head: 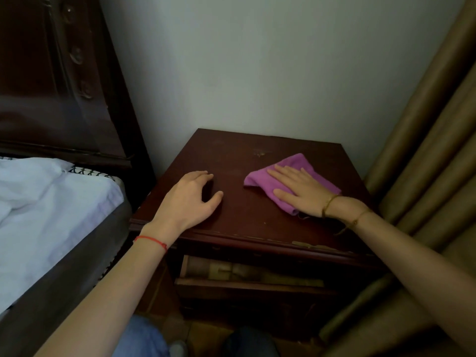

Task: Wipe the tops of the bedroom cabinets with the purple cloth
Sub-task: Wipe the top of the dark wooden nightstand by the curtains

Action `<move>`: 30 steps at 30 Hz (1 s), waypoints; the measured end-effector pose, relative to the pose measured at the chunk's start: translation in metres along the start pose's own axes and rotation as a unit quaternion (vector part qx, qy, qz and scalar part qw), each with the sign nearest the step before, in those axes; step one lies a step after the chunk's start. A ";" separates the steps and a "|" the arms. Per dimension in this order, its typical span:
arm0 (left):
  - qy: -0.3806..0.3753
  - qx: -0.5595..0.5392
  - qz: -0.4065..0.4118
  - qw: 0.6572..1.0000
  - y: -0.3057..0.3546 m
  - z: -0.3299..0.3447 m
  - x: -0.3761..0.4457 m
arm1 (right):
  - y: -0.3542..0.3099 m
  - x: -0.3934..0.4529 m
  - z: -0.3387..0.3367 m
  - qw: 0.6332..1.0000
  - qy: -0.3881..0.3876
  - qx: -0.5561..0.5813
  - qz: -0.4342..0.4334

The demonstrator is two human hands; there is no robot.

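A dark red-brown wooden bedside cabinet stands against the wall between the bed and the curtain. The purple cloth lies folded on the right part of its top. My right hand lies flat on the cloth, fingers spread and pointing left, pressing it to the wood. My left hand rests on the left part of the top, fingers loosely curled and apart, holding nothing. A pale scuff mark shows on the wood just beyond the cloth.
A bed with white sheet and dark carved headboard is close on the left. Tan curtain folds hang on the right. The cabinet's drawer below stands partly open. The front edge has chipped veneer.
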State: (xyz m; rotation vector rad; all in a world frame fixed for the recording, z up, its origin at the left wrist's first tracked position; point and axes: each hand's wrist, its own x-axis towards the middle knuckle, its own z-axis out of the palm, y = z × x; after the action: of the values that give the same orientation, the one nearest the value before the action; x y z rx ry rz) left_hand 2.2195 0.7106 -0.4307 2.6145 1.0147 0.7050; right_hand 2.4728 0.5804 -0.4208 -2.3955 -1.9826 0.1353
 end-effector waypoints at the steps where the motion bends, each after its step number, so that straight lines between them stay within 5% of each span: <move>1: -0.002 -0.001 0.000 1.000 0.001 0.002 0.001 | -0.002 -0.013 0.002 1.000 0.004 0.001 -0.019; 6: -0.001 -0.005 -0.003 1.000 0.000 0.009 0.004 | 0.016 -0.056 0.003 0.998 -0.005 0.031 -0.048; 13: 0.002 -0.010 -0.003 1.000 -0.001 0.009 0.003 | 0.057 0.001 -0.006 0.994 0.005 -0.014 0.109; 22: 0.006 -0.010 -0.008 1.000 -0.002 0.012 0.002 | 0.012 -0.013 0.001 0.997 -0.003 0.037 -0.062; 30: 0.003 -0.009 -0.010 1.000 -0.002 0.012 0.002 | 0.033 0.108 -0.009 0.997 -0.001 -0.004 0.076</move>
State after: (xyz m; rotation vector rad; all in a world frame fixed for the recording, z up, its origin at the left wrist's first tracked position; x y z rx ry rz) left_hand 2.2262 0.7126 -0.4414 2.5841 1.0305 0.7133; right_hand 2.5256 0.6803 -0.4199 -2.5502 -1.8046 0.1316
